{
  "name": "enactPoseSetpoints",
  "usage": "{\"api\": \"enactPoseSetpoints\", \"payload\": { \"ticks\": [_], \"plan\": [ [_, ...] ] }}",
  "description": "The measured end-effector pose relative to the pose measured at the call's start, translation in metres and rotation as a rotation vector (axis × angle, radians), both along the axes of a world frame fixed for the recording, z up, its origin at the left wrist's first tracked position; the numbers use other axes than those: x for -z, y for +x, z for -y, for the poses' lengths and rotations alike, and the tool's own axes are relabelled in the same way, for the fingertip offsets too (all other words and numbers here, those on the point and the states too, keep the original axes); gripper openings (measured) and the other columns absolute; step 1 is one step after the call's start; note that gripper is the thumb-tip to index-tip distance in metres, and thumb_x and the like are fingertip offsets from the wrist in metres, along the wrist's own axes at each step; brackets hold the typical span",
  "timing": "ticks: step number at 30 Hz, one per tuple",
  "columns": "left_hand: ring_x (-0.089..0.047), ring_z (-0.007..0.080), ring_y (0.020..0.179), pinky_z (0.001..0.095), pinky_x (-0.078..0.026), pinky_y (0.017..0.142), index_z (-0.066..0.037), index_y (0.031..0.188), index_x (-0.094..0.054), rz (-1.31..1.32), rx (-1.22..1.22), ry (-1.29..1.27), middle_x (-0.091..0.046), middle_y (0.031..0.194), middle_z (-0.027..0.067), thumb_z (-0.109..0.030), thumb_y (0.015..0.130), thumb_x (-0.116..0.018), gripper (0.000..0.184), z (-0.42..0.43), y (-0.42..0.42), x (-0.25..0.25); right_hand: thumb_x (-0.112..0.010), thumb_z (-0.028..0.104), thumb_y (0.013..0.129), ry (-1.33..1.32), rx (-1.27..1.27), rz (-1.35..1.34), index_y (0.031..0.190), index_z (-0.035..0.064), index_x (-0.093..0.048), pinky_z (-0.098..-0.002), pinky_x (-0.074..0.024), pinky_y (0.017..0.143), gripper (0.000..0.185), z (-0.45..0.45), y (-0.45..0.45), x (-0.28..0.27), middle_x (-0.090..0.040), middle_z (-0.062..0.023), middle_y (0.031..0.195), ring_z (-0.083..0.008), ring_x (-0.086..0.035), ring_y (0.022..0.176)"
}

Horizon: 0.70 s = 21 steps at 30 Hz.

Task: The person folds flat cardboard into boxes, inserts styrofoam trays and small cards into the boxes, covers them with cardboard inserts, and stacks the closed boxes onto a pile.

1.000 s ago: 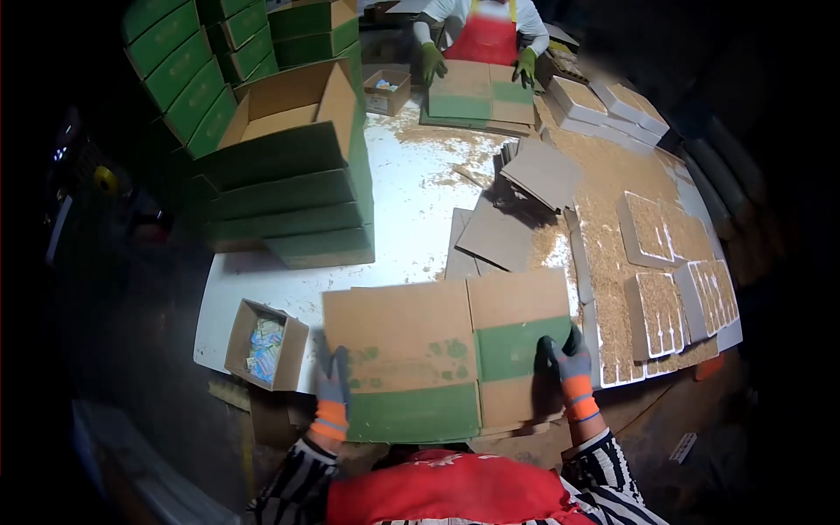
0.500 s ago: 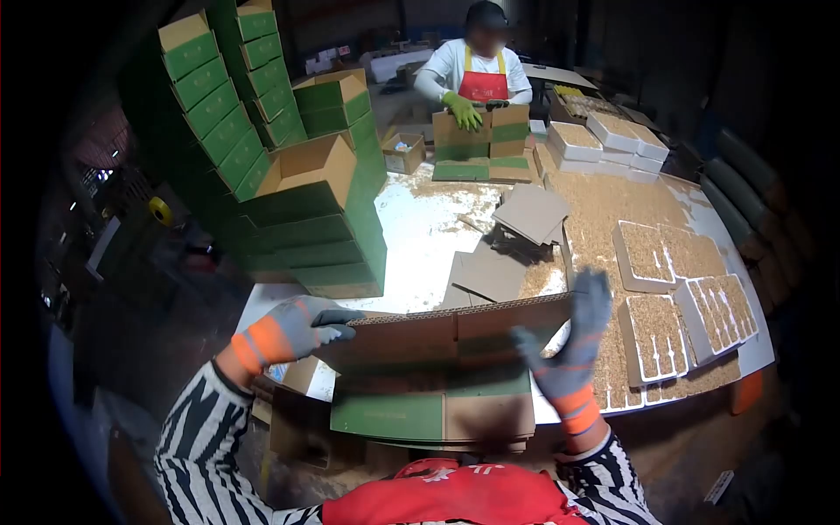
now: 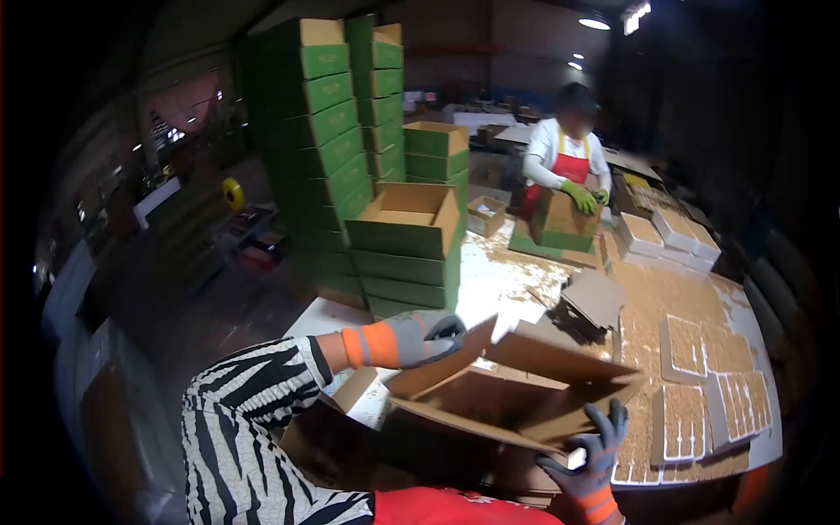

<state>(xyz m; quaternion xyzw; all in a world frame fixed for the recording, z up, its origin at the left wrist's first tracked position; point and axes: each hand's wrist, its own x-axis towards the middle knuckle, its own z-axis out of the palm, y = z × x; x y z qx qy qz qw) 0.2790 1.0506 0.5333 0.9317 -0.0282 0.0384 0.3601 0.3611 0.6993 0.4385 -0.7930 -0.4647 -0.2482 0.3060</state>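
A brown cardboard box (image 3: 499, 398), unfolded into a tube with raised flaps, stands tilted in front of me. At its upper left, my left hand (image 3: 411, 341), in a grey and orange glove, has its fingers closed on the flap edge. My right hand (image 3: 593, 455) is at the box's near right corner, thumb and fingers spread apart and touching or very close to the cardboard. The lower part of the box is dark, over flat cardboard sheets mostly hidden beneath it.
Tall stacks of green boxes (image 3: 328, 122) rise at left. An open green box (image 3: 407, 241) tops a nearer stack. Grey boards (image 3: 593, 299) lie mid-table. White trays of brown granules (image 3: 682, 424) fill the right. Across the table, a co-worker (image 3: 569, 162) handles another cardboard box (image 3: 564, 219).
The flat carton has been lifted and opened into a box shape. My left hand has moved right with its edge; my right hand has dropped to the near right corner. The view has swung left and up.
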Motion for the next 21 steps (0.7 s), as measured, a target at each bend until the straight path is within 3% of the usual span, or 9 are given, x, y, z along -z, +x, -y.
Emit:
{"api": "enactPoseSetpoints", "payload": {
  "ticks": [3, 6, 10, 12, 14, 16, 17, 20, 21],
  "plan": [
    [-0.055, 0.0176, 0.056, 0.0330, -0.047, 0.051, -0.002, 0.097, -0.049, -0.019, -0.375, -0.409, -0.056, 0.072, 0.0102, -0.025, 0.089, -0.058, 0.027, 0.009, -0.023, -0.026, -0.089, 0.038, 0.054, 0.163, -0.173, -0.146, 0.076, 0.0082, -0.041, -0.0554, -0.0354, 0.100, 0.060, 0.017, 0.016, -0.006, -0.050, -0.0215, 0.120, -0.0479, -0.037, 0.128],
    [-0.057, 0.0182, 0.060, 0.0349, -0.049, 0.056, -0.002, 0.098, -0.050, 0.083, -0.424, -0.197, -0.057, 0.074, 0.0103, -0.027, 0.086, -0.061, 0.030, 0.005, -0.036, 0.016, -0.082, 0.023, 0.069, 0.021, -0.351, -0.368, 0.088, 0.0043, -0.055, -0.0504, -0.0333, 0.105, 0.038, 0.009, -0.012, -0.044, -0.052, -0.0205, 0.127, -0.0428, -0.034, 0.133],
    [-0.060, 0.0177, 0.071, 0.0379, -0.049, 0.066, -0.005, 0.093, -0.057, 0.123, 0.391, 0.341, -0.060, 0.076, 0.0072, -0.037, 0.085, -0.059, 0.033, 0.029, -0.027, 0.116, -0.072, 0.015, 0.075, -0.387, -0.682, -0.541, 0.112, 0.0013, -0.056, -0.0430, -0.0378, 0.102, 0.043, -0.050, -0.045, -0.081, -0.053, -0.0200, 0.127, -0.0396, -0.044, 0.127],
    [-0.060, 0.0164, 0.073, 0.0349, -0.048, 0.064, -0.008, 0.091, -0.062, -0.340, 0.590, -0.068, -0.061, 0.078, 0.0054, -0.044, 0.088, -0.054, 0.037, 0.019, 0.004, 0.163, -0.069, 0.014, 0.078, -0.474, -0.844, -1.047, 0.125, 0.0009, -0.051, -0.0377, -0.0385, 0.102, 0.052, -0.068, -0.026, -0.045, -0.053, -0.0193, 0.128, -0.0301, -0.048, 0.125],
    [-0.058, 0.0132, 0.083, 0.0306, -0.050, 0.071, -0.012, 0.113, -0.060, -0.787, 0.153, -1.231, -0.060, 0.099, 0.0011, -0.032, 0.093, -0.048, 0.030, -0.007, 0.025, 0.150, -0.066, 0.009, 0.082, 0.127, -0.509, -1.201, 0.132, 0.0004, -0.045, -0.0366, -0.0418, 0.099, 0.054, -0.069, -0.010, 0.024, -0.053, -0.0183, 0.129, -0.0247, -0.052, 0.120],
    [-0.059, 0.0173, 0.089, 0.0313, -0.050, 0.078, -0.010, 0.119, -0.056, -0.225, 0.277, -0.730, -0.057, 0.109, 0.0071, -0.033, 0.093, -0.049, 0.035, -0.010, 0.006, 0.135, -0.066, 0.007, 0.083, 0.164, -0.340, -0.821, 0.133, 0.0013, -0.044, -0.0400, -0.0419, 0.100, 0.055, -0.063, -0.017, 0.050, -0.052, -0.0191, 0.130, -0.0297, -0.053, 0.119],
    [-0.060, 0.0198, 0.092, 0.0321, -0.049, 0.082, -0.008, 0.123, -0.054, 0.149, 0.273, -0.411, -0.056, 0.113, 0.0114, -0.034, 0.093, -0.051, 0.040, -0.006, -0.009, 0.130, -0.066, 0.007, 0.082, -0.133, -0.178, -0.244, 0.132, 0.0019, -0.046, -0.0446, -0.0418, 0.100, 0.053, -0.065, -0.023, 0.036, -0.049, -0.0218, 0.132, -0.0365, -0.048, 0.122],
    [-0.042, 0.0338, 0.120, 0.0528, -0.028, 0.104, -0.008, 0.131, -0.046, 0.366, -0.209, 0.491, -0.044, 0.128, 0.0196, -0.046, 0.081, -0.063, 0.065, 0.041, -0.041, 0.133, -0.066, 0.022, 0.083, -0.262, -0.080, 0.330, 0.132, 0.0032, -0.048, -0.0487, -0.0378, 0.102, 0.055, -0.096, -0.024, -0.058, -0.046, -0.0230, 0.134, -0.0442, -0.039, 0.126],
    [-0.029, 0.0398, 0.129, 0.0564, -0.014, 0.109, -0.007, 0.141, -0.033, 0.416, -0.306, 0.314, -0.032, 0.139, 0.0219, -0.050, 0.076, -0.066, 0.085, 0.045, -0.040, 0.141, -0.071, 0.028, 0.079, -0.191, -0.008, 0.275, 0.125, 0.0029, -0.051, -0.0504, -0.0380, 0.101, 0.056, -0.103, -0.009, -0.054, -0.045, -0.0226, 0.133, -0.0439, -0.041, 0.125]
  ]
}}
